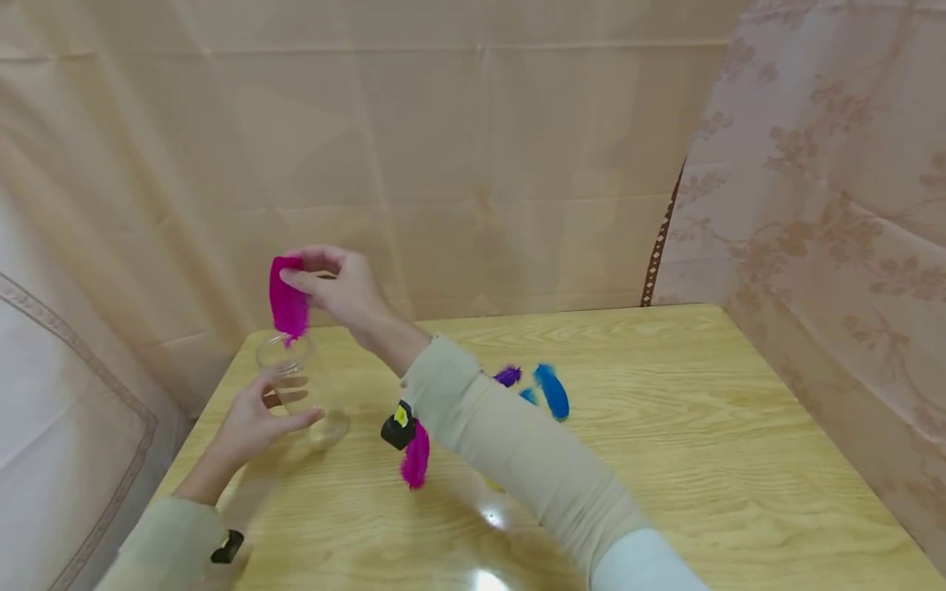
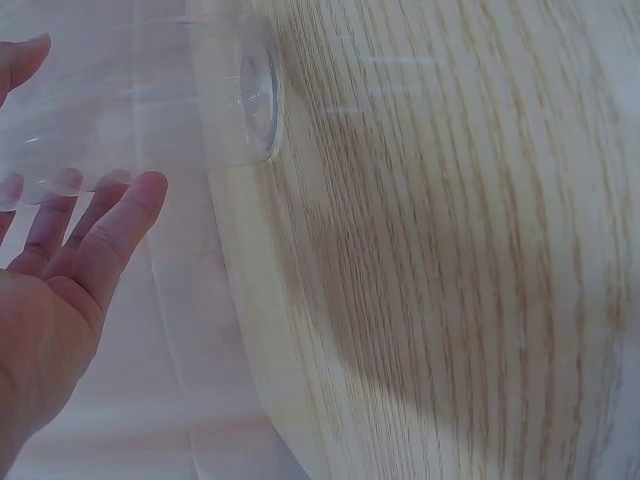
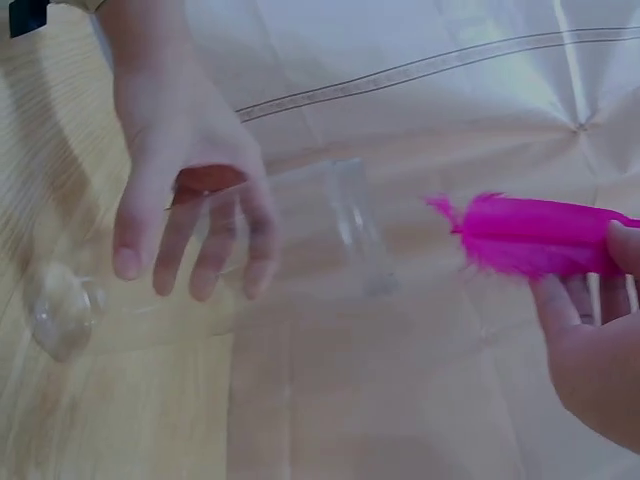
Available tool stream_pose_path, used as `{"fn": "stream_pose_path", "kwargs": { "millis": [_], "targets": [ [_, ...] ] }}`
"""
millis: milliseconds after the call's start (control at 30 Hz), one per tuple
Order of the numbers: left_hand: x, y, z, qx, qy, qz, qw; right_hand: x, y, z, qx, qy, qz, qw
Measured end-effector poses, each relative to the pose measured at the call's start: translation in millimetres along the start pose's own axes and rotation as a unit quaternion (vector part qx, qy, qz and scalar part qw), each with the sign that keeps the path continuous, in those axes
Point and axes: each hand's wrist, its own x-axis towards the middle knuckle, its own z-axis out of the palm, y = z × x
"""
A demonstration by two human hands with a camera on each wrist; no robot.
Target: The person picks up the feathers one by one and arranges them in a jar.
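Note:
A tall clear jar (image 1: 334, 423) stands toward the table's left side, its round mouth facing up. My left hand (image 1: 254, 423) loosely holds it, thumb on the near side and fingers behind, seen through the clear wall. In the left wrist view, the fingertips (image 2: 148, 188) lie along the jar's side. Between thumb and fingers, my right hand (image 1: 343, 283) pinches a bright pink feather (image 1: 287, 300) by its broad end. The feather hangs upright over the jar, its fluffy tip just above the rim. In the right wrist view, that tip is apart from the mouth.
Another pink feather (image 1: 416, 460) lies on the wooden table (image 1: 702, 460) below my right wrist. A purple feather (image 1: 508, 376) and a blue feather (image 1: 553, 392) lie beyond my right forearm, with a small blue piece (image 1: 528, 396) beside them. Cloth drapes (image 1: 480, 164) surround the table.

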Motion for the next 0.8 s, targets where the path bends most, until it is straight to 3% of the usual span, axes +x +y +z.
{"fn": "stream_pose_path", "kwargs": {
  "millis": [233,500,800],
  "targets": [
    [-3.9,0.1,-0.4,0.002,-0.001,-0.003,1.0,-3.9,18.2,7.6,-0.035,0.0,-0.032,0.9989],
    [0.6,2.1,1.8,0.012,-0.012,-0.01,0.9998,-9.3,29.3,8.7,-0.088,-0.012,-0.009,0.996],
    [-2.2,3.4,1.8,-0.001,-0.011,-0.004,0.9999,-10.1,34.7,13.7,-0.099,-0.021,-0.003,0.9949]
  ]
}}
